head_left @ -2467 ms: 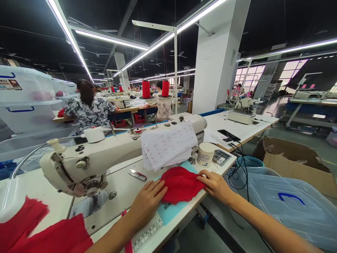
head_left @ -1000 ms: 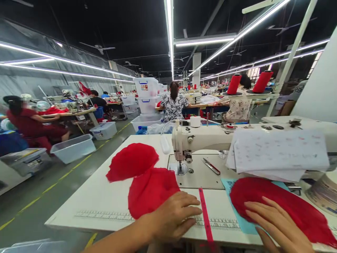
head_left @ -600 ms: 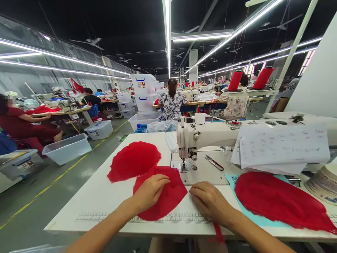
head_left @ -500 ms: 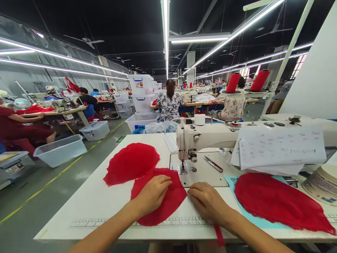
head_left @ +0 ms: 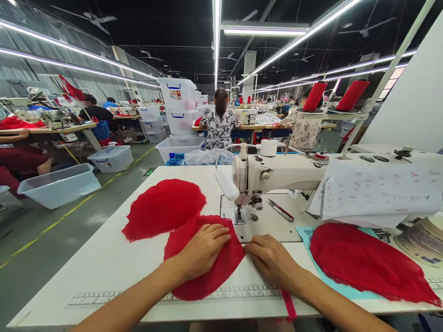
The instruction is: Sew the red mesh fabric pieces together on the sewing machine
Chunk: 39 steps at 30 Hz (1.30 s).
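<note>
Both of my hands lie flat on the white sewing table (head_left: 114, 258), and neither closes around anything. My left hand (head_left: 202, 249) rests palm down on the near red fabric piece (head_left: 211, 272), fingers loosely spread across its upper part and pressing it to the table. My right hand (head_left: 273, 260) lies just beside that piece's right edge, fingers extended toward it and touching the edge; whether the fingertips pinch the cloth I cannot tell.

The near red fabric piece is a rounded shape lying over the printed ruler (head_left: 138, 297) along the table's front edge, its far tip reaching the metal plate under the needle of the sewing machine (head_left: 277, 173). A second red fabric piece (head_left: 162, 210) lies just behind and to the left, overlapping it slightly. A third red piece (head_left: 367, 263) lies well to my right on a light blue sheet (head_left: 308, 235). A red strip (head_left: 289, 304) hangs over the table's front edge below my right wrist.

Thread snips (head_left: 280, 210) lie on the machine bed to the right of the needle. White papers (head_left: 377, 193) with red marks drape over the machine's arm, and two red thread cones (head_left: 353, 94) stand behind. Farther off, a person in a patterned top (head_left: 218, 127) sits with their back to me, beside stacked clear bins (head_left: 176, 103).
</note>
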### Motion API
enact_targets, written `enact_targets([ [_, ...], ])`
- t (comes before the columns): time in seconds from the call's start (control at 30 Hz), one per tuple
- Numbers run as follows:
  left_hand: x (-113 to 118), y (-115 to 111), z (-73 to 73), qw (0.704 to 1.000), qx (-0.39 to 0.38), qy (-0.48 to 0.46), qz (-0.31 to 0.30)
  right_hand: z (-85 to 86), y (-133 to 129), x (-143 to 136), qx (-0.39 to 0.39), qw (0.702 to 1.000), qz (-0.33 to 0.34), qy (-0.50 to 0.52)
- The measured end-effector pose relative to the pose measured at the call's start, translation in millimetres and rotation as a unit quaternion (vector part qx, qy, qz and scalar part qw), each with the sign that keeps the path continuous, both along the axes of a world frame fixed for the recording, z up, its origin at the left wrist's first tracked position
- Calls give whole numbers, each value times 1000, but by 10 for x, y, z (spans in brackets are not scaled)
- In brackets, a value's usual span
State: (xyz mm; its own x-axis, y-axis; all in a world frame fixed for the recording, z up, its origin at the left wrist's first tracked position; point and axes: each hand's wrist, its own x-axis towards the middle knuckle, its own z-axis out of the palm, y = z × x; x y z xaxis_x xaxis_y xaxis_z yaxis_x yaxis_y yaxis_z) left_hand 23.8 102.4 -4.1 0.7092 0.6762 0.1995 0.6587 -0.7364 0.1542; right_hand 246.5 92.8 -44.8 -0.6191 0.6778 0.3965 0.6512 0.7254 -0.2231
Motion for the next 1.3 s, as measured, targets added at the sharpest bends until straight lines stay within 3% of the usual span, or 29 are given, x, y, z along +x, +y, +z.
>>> enact_targets([
  [0.23, 150, -95, -196, 991, -84, 35, 94, 55, 63, -20, -18, 1000, -5, -16],
  [0.47, 227, 309, -143, 987, -116, 29, 107, 136, 256, -87, -41, 993, -68, -89],
  [0.63, 213, 545, -101, 992, -94, 7, 84, 148, 414, -136, -55, 988, -98, -103],
  [1.0, 196, 747, -67, 997, -80, 14, 16, -42, 459, -85, 11, 998, -61, -12],
  [1.13, 196, 770, -90, 998, -60, 11, 7, -14, 464, -91, 1, 998, -66, -18],
  [1.3, 173, 731, -76, 995, -89, 35, 8, 12, 439, -100, -13, 999, -50, -1],
])
